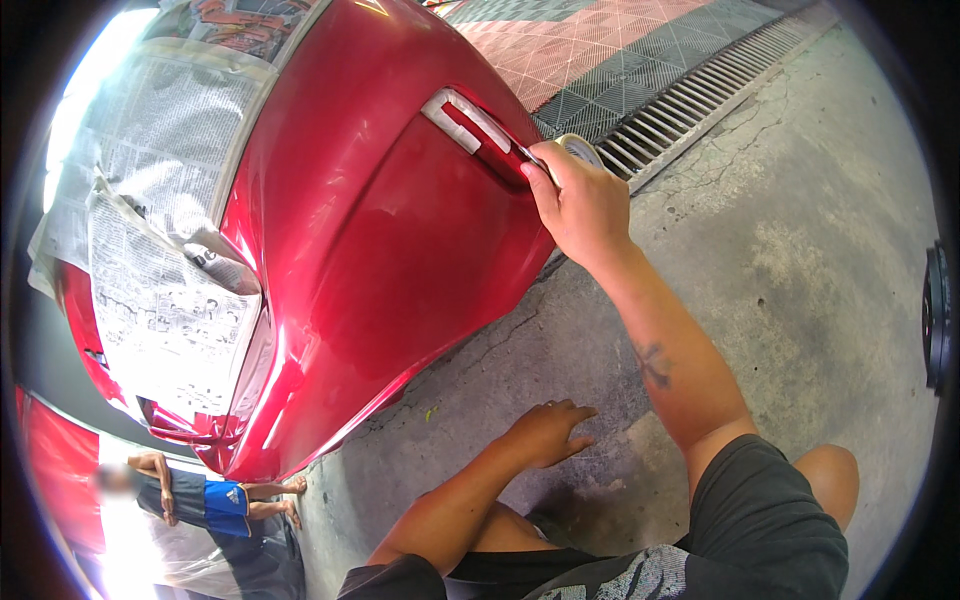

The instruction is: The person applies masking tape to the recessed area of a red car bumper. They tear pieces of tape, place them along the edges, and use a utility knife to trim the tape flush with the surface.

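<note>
My right hand [583, 208] reaches to the right end of a long recess in a glossy red car bumper [390, 230]. Its thumb and forefinger are closed around a thin, dark-and-silver edge that is too small to name. A pale roll of tape [579, 149] shows just beyond the knuckles, seemingly held by the hidden fingers. Whitish strips of masking tape [470, 118] line parts of the recess. Lower down, my left hand [548, 434] hangs in front of my knees, fingers loosely apart and holding nothing.
Newspaper [170, 300] covers the car's upper front and headlight area. At the lower left a person in blue shorts [226, 506] stands near the bumper. A metal floor grate [700, 95] runs beside checkered floor tiles [600, 50]. A dark round object [936, 318] stands at the right edge.
</note>
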The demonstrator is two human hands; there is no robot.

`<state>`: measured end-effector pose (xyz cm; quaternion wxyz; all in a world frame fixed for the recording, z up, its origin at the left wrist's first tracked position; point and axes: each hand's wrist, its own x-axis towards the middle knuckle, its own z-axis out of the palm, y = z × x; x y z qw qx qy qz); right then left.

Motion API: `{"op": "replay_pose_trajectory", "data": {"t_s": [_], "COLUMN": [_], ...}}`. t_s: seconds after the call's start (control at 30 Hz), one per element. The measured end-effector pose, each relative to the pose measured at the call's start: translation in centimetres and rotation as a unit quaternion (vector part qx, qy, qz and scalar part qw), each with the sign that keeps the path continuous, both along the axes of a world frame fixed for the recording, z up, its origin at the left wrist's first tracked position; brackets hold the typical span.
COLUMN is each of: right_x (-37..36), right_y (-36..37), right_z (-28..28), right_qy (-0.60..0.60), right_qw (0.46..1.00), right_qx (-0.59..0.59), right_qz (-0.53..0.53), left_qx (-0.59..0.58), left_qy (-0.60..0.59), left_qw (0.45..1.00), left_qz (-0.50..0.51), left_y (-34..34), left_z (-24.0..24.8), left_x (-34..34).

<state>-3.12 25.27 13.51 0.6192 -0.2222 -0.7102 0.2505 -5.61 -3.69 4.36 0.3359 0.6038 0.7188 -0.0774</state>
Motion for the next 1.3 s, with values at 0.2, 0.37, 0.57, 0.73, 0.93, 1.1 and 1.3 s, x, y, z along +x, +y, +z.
{"op": "replay_pose_trajectory", "data": {"t_s": [0.2,0.37,0.57,0.73,0.93,1.1,1.3], "right_x": [-0.4,-0.4,1.1,1.5,2.0,2.3,3.1], "right_y": [0.7,-0.6,0.7,0.9,0.7,0.7,0.8], "right_z": [-1.3,-0.9,0.8,1.3,1.8,1.7,1.7], "right_qy": [0.030,0.004,0.028,0.018,-0.017,-0.034,-0.063], "right_qw": [0.999,0.999,0.997,0.997,0.996,0.996,0.989], "right_qx": [0.028,0.017,0.019,0.005,-0.010,-0.015,-0.067], "right_qz": [-0.001,0.038,0.070,0.075,0.086,0.080,0.118], "left_qx": [-0.003,0.044,-0.045,-0.035,-0.057,-0.051,-0.044], "left_qy": [-0.005,-0.015,-0.008,0.000,0.007,0.000,-0.009], "left_qw": [1.000,0.998,0.999,0.998,0.997,0.997,0.998], "left_qz": [-0.003,-0.041,-0.028,-0.044,-0.047,-0.056,-0.051], "left_y": [1.0,-1.8,1.5,3.0,3.9,3.6,3.0], "left_z": [0.0,-3.6,-1.2,-1.9,-1.1,-1.6,-1.2], "left_x": [0.1,-2.0,-1.2,-0.5,0.7,0.6,0.9]}}
